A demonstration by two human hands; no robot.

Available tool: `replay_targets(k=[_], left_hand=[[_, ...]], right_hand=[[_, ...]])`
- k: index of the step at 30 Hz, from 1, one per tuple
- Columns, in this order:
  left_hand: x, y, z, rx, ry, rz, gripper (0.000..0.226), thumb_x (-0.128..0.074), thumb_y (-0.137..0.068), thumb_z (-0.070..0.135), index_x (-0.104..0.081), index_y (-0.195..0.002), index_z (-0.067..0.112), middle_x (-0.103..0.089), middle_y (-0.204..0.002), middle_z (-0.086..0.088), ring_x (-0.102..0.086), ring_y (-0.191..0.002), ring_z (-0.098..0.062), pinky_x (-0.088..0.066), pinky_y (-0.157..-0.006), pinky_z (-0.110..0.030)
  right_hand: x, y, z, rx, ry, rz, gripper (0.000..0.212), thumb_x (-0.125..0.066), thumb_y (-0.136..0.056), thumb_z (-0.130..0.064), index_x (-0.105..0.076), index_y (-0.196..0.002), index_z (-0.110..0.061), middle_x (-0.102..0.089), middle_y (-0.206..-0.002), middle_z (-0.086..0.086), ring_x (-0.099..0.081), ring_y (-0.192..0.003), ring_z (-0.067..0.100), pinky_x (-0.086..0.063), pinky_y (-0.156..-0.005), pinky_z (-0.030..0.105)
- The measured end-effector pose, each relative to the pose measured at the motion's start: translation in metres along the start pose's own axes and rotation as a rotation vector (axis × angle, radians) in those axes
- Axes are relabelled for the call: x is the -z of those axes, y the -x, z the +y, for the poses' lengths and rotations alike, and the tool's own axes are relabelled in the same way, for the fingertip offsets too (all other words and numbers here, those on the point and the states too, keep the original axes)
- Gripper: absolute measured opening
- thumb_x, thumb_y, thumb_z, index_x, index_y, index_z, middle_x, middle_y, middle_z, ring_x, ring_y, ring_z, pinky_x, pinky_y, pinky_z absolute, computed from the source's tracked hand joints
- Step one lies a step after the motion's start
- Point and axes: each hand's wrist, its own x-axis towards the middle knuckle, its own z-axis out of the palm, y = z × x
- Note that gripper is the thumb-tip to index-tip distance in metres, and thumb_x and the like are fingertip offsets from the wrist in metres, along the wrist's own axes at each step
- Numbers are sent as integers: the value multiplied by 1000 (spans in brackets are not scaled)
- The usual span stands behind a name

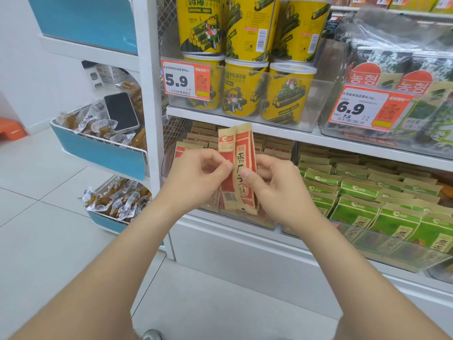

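**A:** Where are the red packets [241, 155] now?

**B:** They are in the air, between the two hands, just in front of the row of the same packets [196, 139] on the low shelf. I count two, one partly behind the other, but the overlap is close, so I cannot exclude a third.

**A:** What do the hands do?

**B:** The left hand [198, 175] pinches the left edge with thumb and fingertips. The right hand [277, 185] grips the right side, with the thumb pressed flat on the printed front and the other fingers curled behind.

**A:** How will such a packet handle?

**B:** I judge it light and rather flat. The paper is stiff enough to stand, but the content inside is loose and can shift, so the middle may bend. The surface looks matte, so it should not be slippery. The best hold is at the long side edges or at the sealed top strip, with a soft pinch, because a hard squeeze can crush what is inside.

**A:** Which way do they point?

**B:** The long axis is nearly vertical and leans a little to the left at the top. The sealed top end is up, the barcode end is down, and the printed face looks at the person.
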Motion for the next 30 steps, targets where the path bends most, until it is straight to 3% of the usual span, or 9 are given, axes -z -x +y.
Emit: replay_targets(k=[3, 6, 10, 15, 19, 24, 25, 28, 30], left_hand=[[-1, 0, 2, 53, 139, 17, 26, -74, -100, 37, -67, -104, 13, -77, -103, 6, -79, -92, -14, -63, -69, -32], [-5, 1, 0, 104, 167, 32, 26, -70, -102, 44, -65, -115, 22, -73, -113, 4, -76, -102, -17, -66, -83, -45], [-8, 3, 4, 62, 195, 123, 27, -75, -99, 39, -65, -111, 17, -73, -106, 6, -76, -89, -5, -66, -74, -37], [-1, 5, 12, 42, 243, -18, 32, -83, -94, 20, -65, -120, 20, -71, -122, 6, -80, -95, -13, -68, -75, -36], [7, 5, 11, 69, 303, -107, 42, -81, -93, 3, -67, -128, 24, -69, -131, -4, -80, -101, -23, -65, -87, -57], [9, 3, 8, 163, 475, -105, 43, -68, -98, -11, -72, -129, 19, -73, -130, -12, -79, -108, -34, -54, -97, -75], [7, 4, 8, 180, 512, -115, 44, -65, -99, -12, -71, -131, 18, -74, -128, -13, -78, -108, -35, -53, -99, -75], [6, 4, 10, 224, 692, -184, 48, -56, -102, -15, -66, -138, 14, -74, -128, -21, -78, -110, -36, -66, -90, -49], [8, 5, 10, 233, 780, -240, 49, -55, -102, -14, -64, -141, 15, -75, -126, -23, -77, -111, -37, -67, -86, -42]], right_hand=[[5, 1, -7, -38, -186, 4, 25, -58, -111, -22, -71, -132, -16, -84, -103, -1, -81, -97, 16, -66, -86, 41], [9, 5, -15, -56, -363, -89, 29, -57, -110, -17, -67, -138, -15, -83, -108, 5, -81, -98, 22, -66, -73, 33], [5, 5, -12, -123, -405, -130, 54, -73, -99, -4, -58, -149, -21, -82, -116, 4, -80, -105, 24, -66, -88, 41], [3, 1, -11, -232, -607, 38, 45, -74, -97, -2, -64, -139, -15, -82, -105, 15, -80, -99, 33, -66, -85, 49], [4, 1, -11, -296, -737, 47, 43, -76, -95, 0, -62, -135, -7, -80, -108, 21, -80, -100, 36, -67, -84, 46], [10, 3, -13, -284, -601, 10, 48, -79, -94, -11, -62, -139, -15, -81, -106, 19, -80, -99, 37, -68, -80, 43], [10, 4, -14, -284, -602, 14, 47, -79, -94, -11, -63, -139, -15, -81, -105, 18, -80, -98, 37, -68, -77, 41], [10, 4, -16, -279, -640, 34, 44, -78, -94, -10, -64, -136, -12, -82, -104, 18, -81, -95, 34, -67, -67, 33], [10, 5, -18, -275, -693, 44, 45, -78, -92, -10, -65, -135, -9, -81, -105, 19, -81, -93, 31, -65, -64, 29]])
